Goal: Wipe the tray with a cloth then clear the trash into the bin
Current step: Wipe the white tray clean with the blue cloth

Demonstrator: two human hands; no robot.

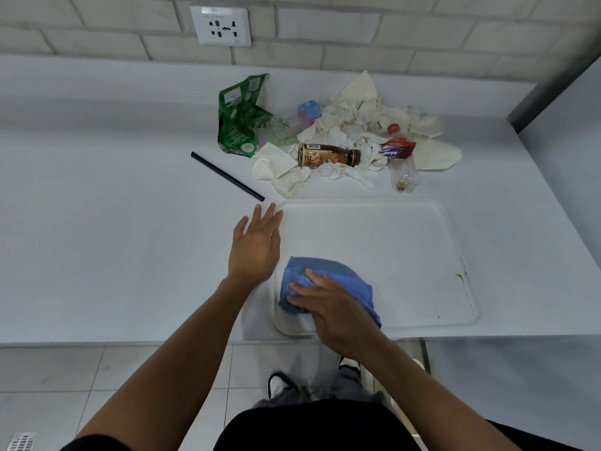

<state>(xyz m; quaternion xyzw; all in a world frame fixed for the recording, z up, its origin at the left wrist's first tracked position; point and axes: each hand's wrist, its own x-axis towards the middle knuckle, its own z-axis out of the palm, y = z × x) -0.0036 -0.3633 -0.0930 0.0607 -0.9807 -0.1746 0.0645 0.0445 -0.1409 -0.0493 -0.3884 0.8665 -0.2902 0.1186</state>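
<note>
Tray (390,242): white, flat on the grey counter (97,222), near its front edge; this is the landmark for all places below.
Cloth (328,281): blue, crumpled, lies on the near-left corner of the tray.
Right hand (335,304): lies on top of the cloth and presses it down on the tray; the fingers are stretched, only a little bent, and point to the left.
Left hand (257,245): holds nothing, fingers straight and close together; it is at the left rim of the tray, but I cannot tell if it touches the rim.
Stains (460,276): small yellow-brown marks on the right side of the tray, near the rim.
Trash (344,138): a heap on the counter behind the tray, apart from it.
Wrapper (239,117): green, at the left end of the heap.
Tissues (361,109): white, crumpled, in the middle and right of the heap.
Brown bottle (328,154): lies on its side at the front of the heap.
Clear bottle (401,167): red cap and label, lies behind the far-right part of the tray.
Straw (227,175): black, lies slanted on the counter behind the far-left corner of the tray.
Socket (221,26): on the brick wall behind the heap.
</note>
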